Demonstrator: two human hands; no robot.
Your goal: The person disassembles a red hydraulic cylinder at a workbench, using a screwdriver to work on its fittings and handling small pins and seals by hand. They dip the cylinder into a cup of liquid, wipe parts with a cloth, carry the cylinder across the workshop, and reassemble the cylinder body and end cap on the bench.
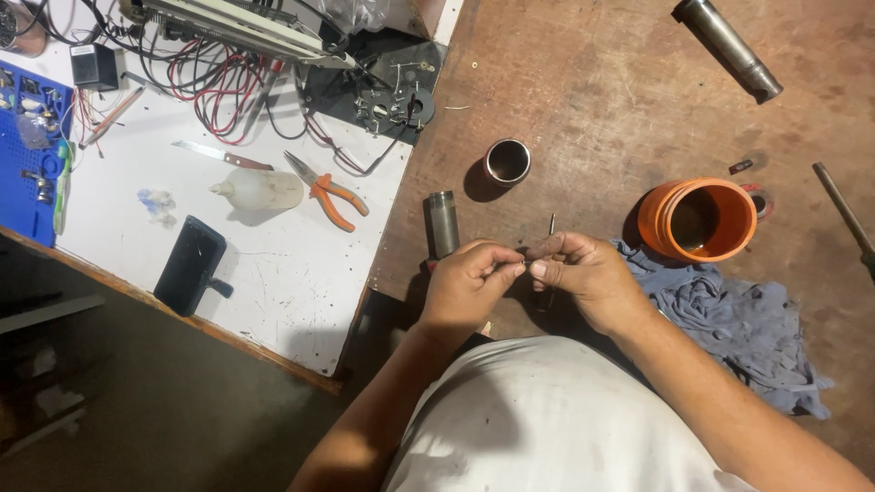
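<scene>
Thin dark metal pin, pinched between my left hand and right hand, just below the grey steel cylinder for close work.

A dark rectangular phone lay screen-up and unlit near the front edge of the white table. Beside it, farther back, a translucent plastic bottle lay on its side. No labels or signs were legible.
</scene>
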